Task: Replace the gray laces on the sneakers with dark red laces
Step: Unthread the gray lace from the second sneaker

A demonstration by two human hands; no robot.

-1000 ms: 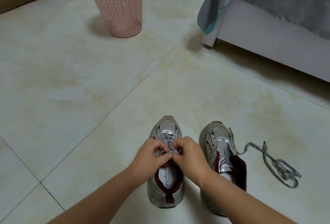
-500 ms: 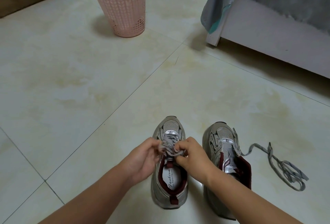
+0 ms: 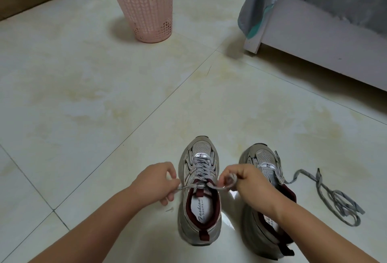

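Lace ends (image 3: 189,186) run crosswise over laced sneaker (image 3: 200,189); left hand (image 3: 158,183) & right hand (image 3: 245,183) apart, flanking it equidistant, each pinching one.

Two sneakers (image 3: 200,191) (image 3: 266,197), two gray laces (image 3: 201,170) (image 3: 335,197), two hands (image 3: 156,183) (image 3: 249,183), one pink basket (image 3: 144,5).

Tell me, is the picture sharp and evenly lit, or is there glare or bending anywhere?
Head view: soft, even light; a pale glare patch on the floor between the sneakers; faint shadow left of the pink basket; wide-angle lens spreads the tile lines outward; hands and laces look sharp.
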